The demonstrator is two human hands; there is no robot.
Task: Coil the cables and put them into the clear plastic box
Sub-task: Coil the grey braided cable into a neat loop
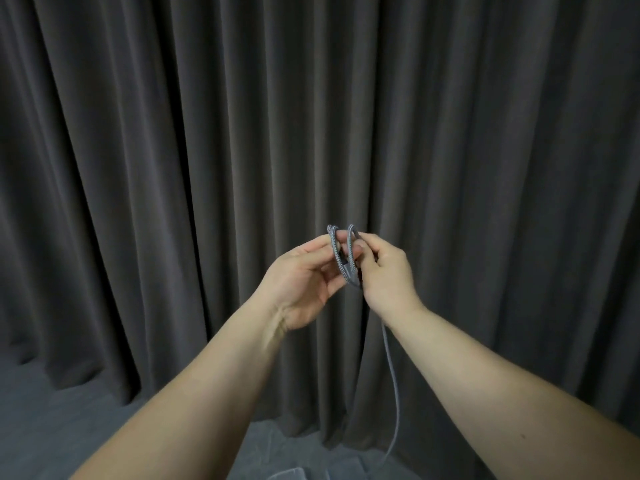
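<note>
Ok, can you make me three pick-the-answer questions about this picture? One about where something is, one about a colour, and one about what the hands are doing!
1. Where does the loose end of the cable hang?
A. Over the curtain
B. Down below the right hand
C. Around the left arm

2. What colour is the cable?
A. Red
B. Yellow
C. Grey

3. What are the hands doing?
A. Both holding the cable loops
B. Both resting flat
C. Both pointing upward

Answers:
1 B: the tail of the cable drops beneath the right hand.
2 C: its braid looks grey against the dark curtain.
3 A: the left hand and the right hand pinch the loops between them.
</note>
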